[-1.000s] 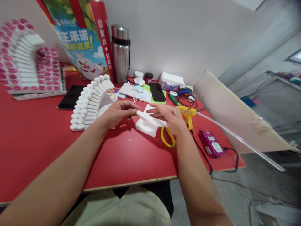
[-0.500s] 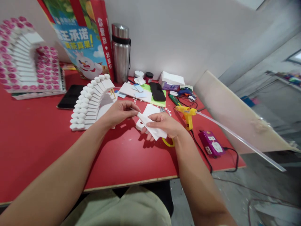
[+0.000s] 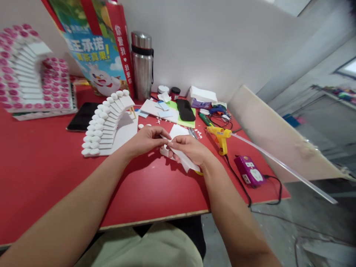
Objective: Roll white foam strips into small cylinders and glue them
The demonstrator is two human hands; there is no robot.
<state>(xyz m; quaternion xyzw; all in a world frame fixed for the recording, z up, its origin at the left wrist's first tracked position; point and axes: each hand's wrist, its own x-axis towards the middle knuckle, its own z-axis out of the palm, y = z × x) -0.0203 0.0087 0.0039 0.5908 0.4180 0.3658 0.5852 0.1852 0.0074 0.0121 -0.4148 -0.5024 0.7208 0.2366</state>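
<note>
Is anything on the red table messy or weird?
A little: small white scraps lie loose on the red table beside the yellow glue gun, like crumbs. The clear stick poking out of the gun looks oddly long, reaching past the table's edge.

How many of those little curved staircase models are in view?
2. A pink-trimmed staircase stands at the far left, beside the colourful bag; a white-trimmed staircase stands nearer, left of the left hand. Others could be hidden behind the bag.

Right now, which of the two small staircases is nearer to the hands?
The staircase with only white round pieces, close to the left hand. The other staircase, at the picture's left edge, has many pink ones.
</note>
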